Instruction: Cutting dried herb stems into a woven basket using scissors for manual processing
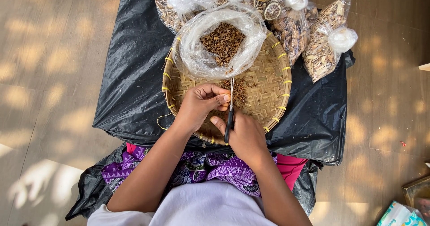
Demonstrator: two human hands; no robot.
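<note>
A round woven bamboo tray (268,91) rests on a black plastic sheet (134,74). My right hand (244,136) grips black-handled scissors (230,114), blades pointing away over the tray. My left hand (199,105) is curled beside the blades, fingertips pinched on a small piece that I cannot make out. A little heap of brown dried bits (239,94) lies on the tray just past the blades. An open clear plastic bag (197,51) holding more brown dried pieces (222,40) sits on the tray's far half.
Several tied clear bags of dried plants lie beyond the tray, one with pale chips (324,42) at the right, others with dried citrus slices (271,9). A purple patterned cloth (210,168) covers my lap. The wooden floor (45,74) surrounds the sheet; a small packet (401,215) lies at the bottom right.
</note>
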